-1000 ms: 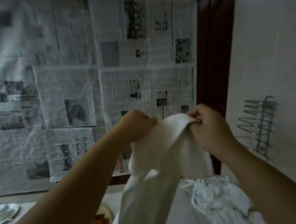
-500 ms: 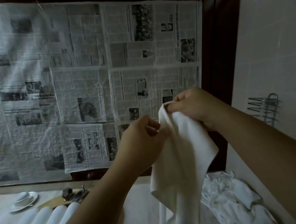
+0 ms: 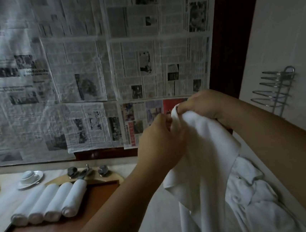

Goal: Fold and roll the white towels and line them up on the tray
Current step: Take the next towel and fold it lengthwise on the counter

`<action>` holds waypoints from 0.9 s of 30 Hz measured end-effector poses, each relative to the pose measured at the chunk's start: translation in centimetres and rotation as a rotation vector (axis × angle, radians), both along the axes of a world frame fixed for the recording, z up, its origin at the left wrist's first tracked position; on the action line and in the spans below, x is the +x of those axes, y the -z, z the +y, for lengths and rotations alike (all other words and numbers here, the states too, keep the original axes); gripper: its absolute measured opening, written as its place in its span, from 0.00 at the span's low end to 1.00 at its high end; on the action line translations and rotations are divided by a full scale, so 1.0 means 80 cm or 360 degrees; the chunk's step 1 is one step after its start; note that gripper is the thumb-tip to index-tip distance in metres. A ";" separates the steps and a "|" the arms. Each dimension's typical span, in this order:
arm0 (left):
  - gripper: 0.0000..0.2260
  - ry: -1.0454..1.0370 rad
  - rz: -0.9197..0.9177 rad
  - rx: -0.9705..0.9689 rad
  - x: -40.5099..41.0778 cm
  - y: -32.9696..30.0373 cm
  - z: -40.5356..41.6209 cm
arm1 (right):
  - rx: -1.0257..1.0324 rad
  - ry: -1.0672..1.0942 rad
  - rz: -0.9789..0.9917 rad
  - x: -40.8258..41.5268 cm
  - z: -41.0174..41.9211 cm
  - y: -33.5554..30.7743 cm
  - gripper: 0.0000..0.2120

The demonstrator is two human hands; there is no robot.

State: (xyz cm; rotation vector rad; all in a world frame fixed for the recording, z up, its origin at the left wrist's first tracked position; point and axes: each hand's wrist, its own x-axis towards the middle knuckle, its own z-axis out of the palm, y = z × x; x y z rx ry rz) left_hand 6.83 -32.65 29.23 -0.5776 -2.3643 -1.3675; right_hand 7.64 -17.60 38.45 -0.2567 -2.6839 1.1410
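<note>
While both hands (image 3: 179,124) pinch top edge, towel (image 3: 203,159) hangs below grip.

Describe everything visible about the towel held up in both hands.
The towel is plain white, soft cloth, unfolded and hanging limp. Its top edge is bunched in the grip of the left hand and right hand, held close together. It drapes down past the frame's bottom, in front of a crumpled white pile.
</note>
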 end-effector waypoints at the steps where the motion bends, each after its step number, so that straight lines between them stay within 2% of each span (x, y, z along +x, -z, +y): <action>1: 0.15 -0.0039 0.0054 -0.0063 -0.001 0.007 0.002 | 0.0000 -0.0004 -0.0038 -0.001 0.001 0.007 0.17; 3: 0.12 -0.0107 0.0139 -0.0253 -0.008 0.020 0.004 | -0.0052 -0.0027 -0.0096 -0.004 0.007 0.021 0.16; 6: 0.13 -0.0184 0.0269 -0.0477 -0.021 0.037 -0.003 | -0.0044 -0.0104 -0.0147 -0.003 0.026 0.041 0.15; 9: 0.13 -0.0187 0.0291 -0.0560 -0.032 0.064 -0.010 | 0.0006 -0.0153 -0.0213 -0.008 0.035 0.065 0.16; 12: 0.12 -0.0041 0.0389 -0.0597 -0.041 0.099 -0.018 | 0.0070 -0.0266 -0.0184 -0.014 0.041 0.094 0.18; 14: 0.09 0.0144 0.0532 -0.0640 -0.055 0.112 -0.031 | 0.0216 -0.0401 -0.0159 -0.015 0.050 0.103 0.17; 17: 0.06 0.0339 0.0646 -0.0806 -0.088 0.123 -0.063 | 0.0443 -0.0536 -0.0319 -0.008 0.069 0.107 0.10; 22: 0.10 0.0455 0.0578 -0.0952 -0.130 0.138 -0.102 | 0.0762 -0.0547 -0.0575 -0.013 0.104 0.135 0.06; 27: 0.06 0.0589 0.0523 -0.0876 -0.145 0.145 -0.117 | 0.1001 -0.0530 -0.0675 -0.029 0.134 0.176 0.10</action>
